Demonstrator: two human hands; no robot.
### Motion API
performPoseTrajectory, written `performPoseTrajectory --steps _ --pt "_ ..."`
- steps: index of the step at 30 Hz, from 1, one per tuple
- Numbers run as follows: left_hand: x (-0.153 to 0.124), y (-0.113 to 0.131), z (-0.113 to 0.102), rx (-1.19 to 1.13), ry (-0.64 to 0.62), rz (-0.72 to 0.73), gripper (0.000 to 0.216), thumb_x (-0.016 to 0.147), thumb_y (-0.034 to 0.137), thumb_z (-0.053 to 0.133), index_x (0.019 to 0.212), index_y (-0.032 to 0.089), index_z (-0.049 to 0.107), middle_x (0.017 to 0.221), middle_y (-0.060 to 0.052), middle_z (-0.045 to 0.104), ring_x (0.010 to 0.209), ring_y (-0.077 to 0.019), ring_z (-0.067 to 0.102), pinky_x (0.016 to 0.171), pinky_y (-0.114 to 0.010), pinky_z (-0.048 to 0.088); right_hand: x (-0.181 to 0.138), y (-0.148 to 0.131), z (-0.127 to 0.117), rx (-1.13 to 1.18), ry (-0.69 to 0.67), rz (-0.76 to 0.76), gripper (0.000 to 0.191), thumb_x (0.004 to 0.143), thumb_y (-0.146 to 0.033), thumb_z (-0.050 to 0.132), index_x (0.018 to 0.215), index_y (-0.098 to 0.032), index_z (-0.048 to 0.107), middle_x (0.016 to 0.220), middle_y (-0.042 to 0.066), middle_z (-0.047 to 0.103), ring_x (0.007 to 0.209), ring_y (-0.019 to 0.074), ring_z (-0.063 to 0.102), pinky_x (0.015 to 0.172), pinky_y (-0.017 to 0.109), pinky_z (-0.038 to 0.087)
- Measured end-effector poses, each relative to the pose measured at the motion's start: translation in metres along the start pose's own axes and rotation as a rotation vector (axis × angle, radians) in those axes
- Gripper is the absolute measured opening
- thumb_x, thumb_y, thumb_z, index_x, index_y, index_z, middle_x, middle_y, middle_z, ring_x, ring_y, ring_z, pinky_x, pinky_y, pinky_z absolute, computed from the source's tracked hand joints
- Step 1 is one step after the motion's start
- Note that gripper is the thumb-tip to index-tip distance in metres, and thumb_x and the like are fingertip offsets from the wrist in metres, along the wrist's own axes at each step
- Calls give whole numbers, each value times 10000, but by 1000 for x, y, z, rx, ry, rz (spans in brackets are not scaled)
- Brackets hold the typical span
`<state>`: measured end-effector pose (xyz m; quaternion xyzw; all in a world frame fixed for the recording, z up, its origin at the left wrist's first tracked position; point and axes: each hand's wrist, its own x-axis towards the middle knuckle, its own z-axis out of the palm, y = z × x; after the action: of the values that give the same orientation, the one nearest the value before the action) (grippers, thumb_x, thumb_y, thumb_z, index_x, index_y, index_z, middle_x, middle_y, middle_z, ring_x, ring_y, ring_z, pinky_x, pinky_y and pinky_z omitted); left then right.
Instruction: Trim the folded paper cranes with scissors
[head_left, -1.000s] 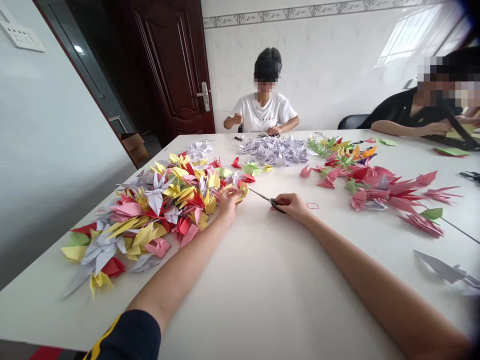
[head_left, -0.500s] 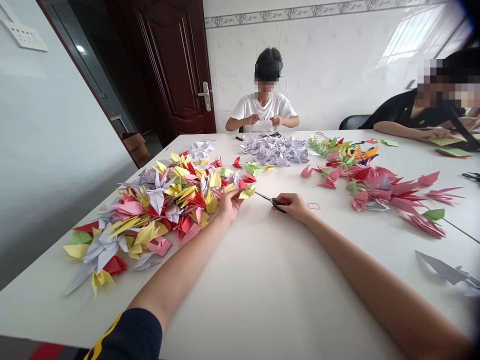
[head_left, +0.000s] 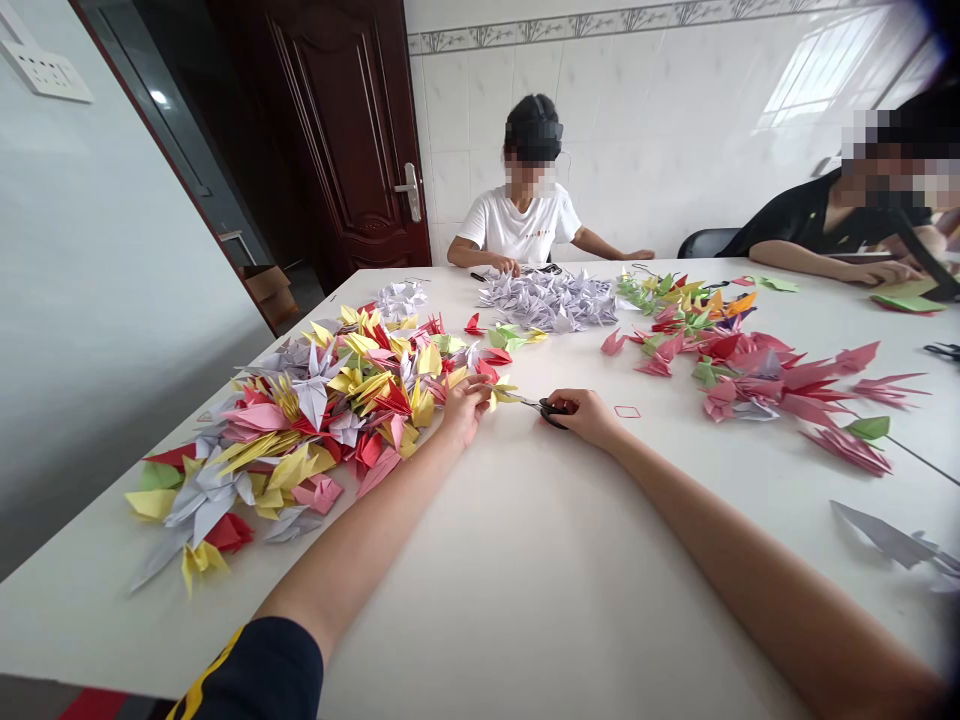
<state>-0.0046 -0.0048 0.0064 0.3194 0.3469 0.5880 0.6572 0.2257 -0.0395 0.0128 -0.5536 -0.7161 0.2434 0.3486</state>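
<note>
the person's right hand (head_left: 589,415) is clenched round the black handles of a pair of scissors (head_left: 546,406), the blades pointing left, their tips reaching a small yellow paper crane (head_left: 502,392). that crane is pinched in the left hand (head_left: 466,408), which sits at the edge of a heaped pile of origami cranes (head_left: 322,420) in red, yellow, pink and grey. a thin red paper outline (head_left: 627,411) lies just right of the right hand on the white table (head_left: 525,560). further right are pink and red cranes (head_left: 780,385), and further off a lilac heap (head_left: 547,302). beyond it, a co-worker in a white t-shirt (head_left: 521,225) has one hand near the heap, while another in black (head_left: 810,225) sits at the right, before a white-tiled wall (head_left: 645,110).
</note>
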Motion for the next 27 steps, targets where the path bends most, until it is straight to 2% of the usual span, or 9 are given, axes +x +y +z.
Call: performPoseTrajectory --steps 6,10,17,20,27 --pt "-1 -2 1 15 -6 46 280 566 30 698 816 154 677 744 2 682 700 -100 617 711 -245 456 0 1 2 -7 -16 -45 249 691 -432 684 804 -214 722 660 6 624 587 151 446 561 276 350" --pt "-3 0 3 18 -3 68 282 552 35 699 800 164 665 737 13 670 712 -100 618 726 -247 479 0 4 3 -4 21 -43 245 703 -433 676 791 -208 713 644 6 604 596 157 458 566 278 353" --pt "-3 2 4 6 50 44 263 550 31 674 769 168 630 661 38 628 617 -78 579 625 -209 448 2 7 6 -20 74 -103 264 675 -387 694 865 -206 715 742 26 661 617 164 487 602 291 406" --pt "-2 2 4 -1 53 29 260 561 26 683 769 168 620 665 38 621 617 -79 581 632 -217 448 1 7 6 -28 95 -89 213 695 -373 684 832 -214 718 738 27 677 633 173 511 611 291 416" --pt "1 1 2 -41 91 21 260 589 24 697 785 174 614 682 33 618 633 -79 574 650 -221 431 1 6 6 -12 101 -102 239 685 -384 697 854 -216 722 765 32 685 621 169 503 602 293 426"
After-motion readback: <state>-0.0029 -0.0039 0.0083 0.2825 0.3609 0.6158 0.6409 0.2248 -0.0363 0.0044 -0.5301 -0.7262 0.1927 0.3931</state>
